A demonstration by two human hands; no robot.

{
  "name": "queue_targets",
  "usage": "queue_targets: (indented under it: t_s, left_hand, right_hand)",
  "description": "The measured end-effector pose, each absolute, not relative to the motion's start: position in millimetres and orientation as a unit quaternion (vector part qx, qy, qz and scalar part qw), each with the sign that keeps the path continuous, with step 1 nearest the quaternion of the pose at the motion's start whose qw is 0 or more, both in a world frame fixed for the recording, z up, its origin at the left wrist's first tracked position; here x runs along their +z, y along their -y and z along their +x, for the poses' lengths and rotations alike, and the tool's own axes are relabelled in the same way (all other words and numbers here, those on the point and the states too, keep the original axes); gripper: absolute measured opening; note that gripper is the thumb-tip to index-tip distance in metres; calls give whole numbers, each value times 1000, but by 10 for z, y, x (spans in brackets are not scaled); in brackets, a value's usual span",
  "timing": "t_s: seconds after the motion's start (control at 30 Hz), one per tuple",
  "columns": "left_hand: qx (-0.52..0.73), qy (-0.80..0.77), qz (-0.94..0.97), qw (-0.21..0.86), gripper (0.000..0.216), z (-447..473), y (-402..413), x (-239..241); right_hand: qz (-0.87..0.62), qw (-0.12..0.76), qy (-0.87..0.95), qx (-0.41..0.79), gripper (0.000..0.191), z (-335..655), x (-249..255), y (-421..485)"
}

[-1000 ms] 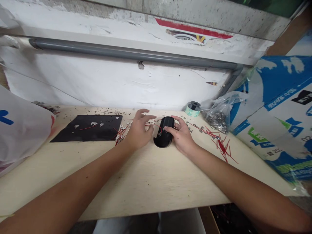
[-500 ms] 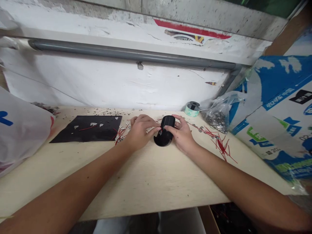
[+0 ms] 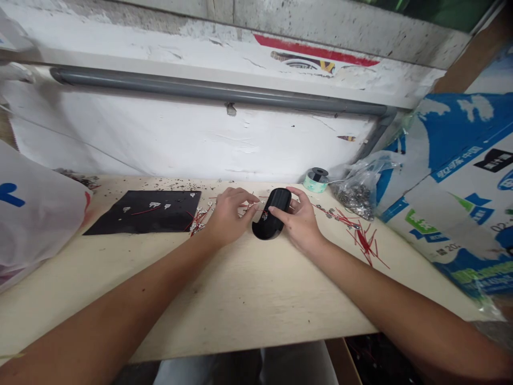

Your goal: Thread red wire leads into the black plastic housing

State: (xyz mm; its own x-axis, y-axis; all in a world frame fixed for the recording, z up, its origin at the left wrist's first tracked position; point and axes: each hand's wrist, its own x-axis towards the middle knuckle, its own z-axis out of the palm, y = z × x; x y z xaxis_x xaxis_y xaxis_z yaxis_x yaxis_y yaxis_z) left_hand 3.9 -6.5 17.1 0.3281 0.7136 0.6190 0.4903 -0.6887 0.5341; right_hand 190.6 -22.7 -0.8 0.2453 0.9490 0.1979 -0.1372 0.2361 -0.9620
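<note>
Black casing point(image 3: 271, 223), an oblong, hollow shell, is held at a tilt over the pale tabletop point(image 3: 240, 299); whether it also rests there cannot be told. Its right side is gripped by the right hand point(image 3: 301, 222), with the thumb laid across the top. Just left of the casing, the thumb and fingertips of the left hand point(image 3: 232, 216) are brought close together, and a thin red wire point(image 3: 262, 209) running into the casing is pinched between them.

Well to the casing's right, a blue and white carton point(image 3: 460, 214) is printed with Chinese characters ending in "中国"; the digits "20" and "02" can be read, other print is too small. Nearer on that side, loose red wires point(image 3: 366, 243) are scattered. Beyond the casing, to its right, a green-banded roll point(image 3: 316, 183) is placed beside a clear bag point(image 3: 356, 198) of metal bits. Left of the casing, small metal tabs point(image 3: 154, 205) are laid on a black sheet point(image 3: 136, 222); farther left, a blue mark point(image 3: 11, 194) is printed on a whitish bag point(image 3: 40, 230).
</note>
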Motion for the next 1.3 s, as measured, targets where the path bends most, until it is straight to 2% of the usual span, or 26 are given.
queue_targets:
  t_s: [0.2, 0.4, 0.7, 0.87, 1.1, 1.3]
  left_hand:
    - [432, -328, 821, 181, 15, 78, 89, 155]
    - [403, -345, 830, 175, 15, 106, 122, 112]
    - [315, -285, 900, 95, 27, 79, 251, 192]
    - [317, -282, 904, 60, 31, 74, 265, 206]
    - [307, -265, 913, 44, 37, 82, 282, 206]
    - [321, -272, 904, 75, 34, 94, 288, 185]
  right_hand:
    - [-444, 649, 474, 396, 73, 1870, 10, 249]
    - [-446, 658, 468, 386, 70, 1861, 83, 290]
    - [-449, 667, 453, 386, 71, 1920, 44, 252]
    - [-446, 670, 453, 384, 71, 1938, 19, 225]
    - [-458, 666, 444, 386, 73, 1940, 29, 226]
    - [-470, 654, 441, 398, 75, 1931, 56, 231]
